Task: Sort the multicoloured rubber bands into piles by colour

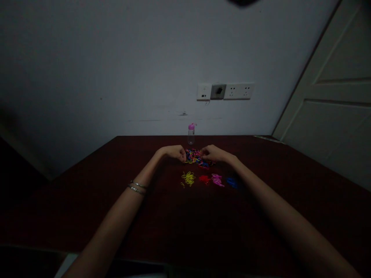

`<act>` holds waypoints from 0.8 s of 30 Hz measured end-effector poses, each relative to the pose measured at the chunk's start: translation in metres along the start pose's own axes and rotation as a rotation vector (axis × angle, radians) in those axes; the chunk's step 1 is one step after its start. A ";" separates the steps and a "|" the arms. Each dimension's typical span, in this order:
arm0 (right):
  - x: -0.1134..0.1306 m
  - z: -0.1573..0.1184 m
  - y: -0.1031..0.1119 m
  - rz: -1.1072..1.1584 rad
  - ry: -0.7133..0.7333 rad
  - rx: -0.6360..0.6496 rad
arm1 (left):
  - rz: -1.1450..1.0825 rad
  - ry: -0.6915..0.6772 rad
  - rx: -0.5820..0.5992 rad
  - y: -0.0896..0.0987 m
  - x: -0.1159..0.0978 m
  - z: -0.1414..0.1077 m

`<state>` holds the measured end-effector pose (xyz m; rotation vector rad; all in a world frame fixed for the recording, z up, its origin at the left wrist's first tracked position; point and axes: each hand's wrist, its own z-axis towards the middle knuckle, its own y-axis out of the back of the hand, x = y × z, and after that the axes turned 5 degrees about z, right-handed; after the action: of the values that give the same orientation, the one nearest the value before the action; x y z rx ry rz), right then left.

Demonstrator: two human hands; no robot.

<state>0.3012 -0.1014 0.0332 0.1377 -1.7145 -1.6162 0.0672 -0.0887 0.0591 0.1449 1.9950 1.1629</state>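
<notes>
A mixed heap of small coloured bands (193, 155), which look like elastic bands, lies on the dark table between my hands. My left hand (176, 152) is at the heap's left edge, its fingers curled closed. At the right edge my right hand (213, 153) dips into the bands with fingertips pinched together. Whatever either hand grips is too small or hidden to make out. Nearer to me sit separate piles: yellow bands (189, 178), red bands (204, 179), pink bands (217, 180) and blue bands (232, 182).
Behind the heap stands a clear bottle (191, 137) with a pink cap. The dark red table (185, 227) meets a pale wall (145, 69) that carries socket plates (237, 91). To the right is a panelled door (333, 88). The light is dim.
</notes>
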 end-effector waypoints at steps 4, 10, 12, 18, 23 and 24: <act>0.006 0.005 -0.010 -0.086 0.014 -0.006 | -0.017 0.015 0.052 -0.010 -0.014 -0.009; 0.012 0.005 -0.017 -0.236 -0.062 -0.049 | -0.109 0.034 0.185 -0.019 -0.006 -0.013; 0.011 0.005 -0.019 -0.272 -0.091 -0.048 | -0.141 0.010 0.160 -0.019 0.001 -0.013; 0.009 0.005 -0.023 -0.334 -0.130 -0.058 | -0.209 -0.016 -0.187 -0.019 0.028 -0.005; 0.014 0.002 -0.020 -0.338 -0.147 -0.053 | -0.314 0.042 -0.517 -0.024 0.054 0.006; 0.015 0.001 -0.019 -0.335 -0.142 -0.050 | -0.322 0.054 -0.578 -0.025 0.060 0.008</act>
<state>0.2820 -0.1123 0.0229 0.3052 -1.8295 -1.9511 0.0397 -0.0699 0.0032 -0.4868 1.5730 1.4772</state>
